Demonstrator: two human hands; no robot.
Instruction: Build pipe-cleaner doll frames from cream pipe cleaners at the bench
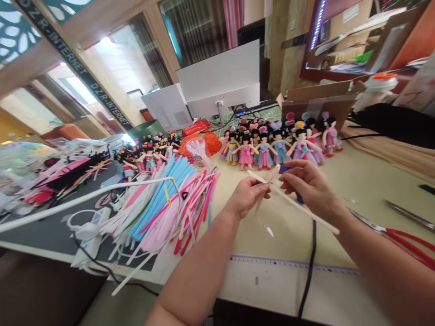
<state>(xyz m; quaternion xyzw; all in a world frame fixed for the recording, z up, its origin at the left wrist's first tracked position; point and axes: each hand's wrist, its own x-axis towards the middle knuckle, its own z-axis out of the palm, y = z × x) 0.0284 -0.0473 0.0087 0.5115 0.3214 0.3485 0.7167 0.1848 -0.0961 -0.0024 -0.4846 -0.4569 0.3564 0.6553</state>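
- Pinching cream fuzzy stems (299, 207), a person's left hand (248, 194) hangs above the table (251, 242); the right hand (306, 183) curls just beside, its grip unclear.
- Colorful stems (159, 203) lie leftward.
- Costumed dolls (263, 147) stand beyond.

The left hand (248, 194) hides part of the pale stems (306, 211); the right hand (307, 183) mostly hides a blue object (283, 169). Red-handled scissors (394, 232) are cut off at right. Along the front edge of the table (272, 246), the ruled strip's (265, 261) marks are too small to read, and a black cord (308, 271) is cut off below.
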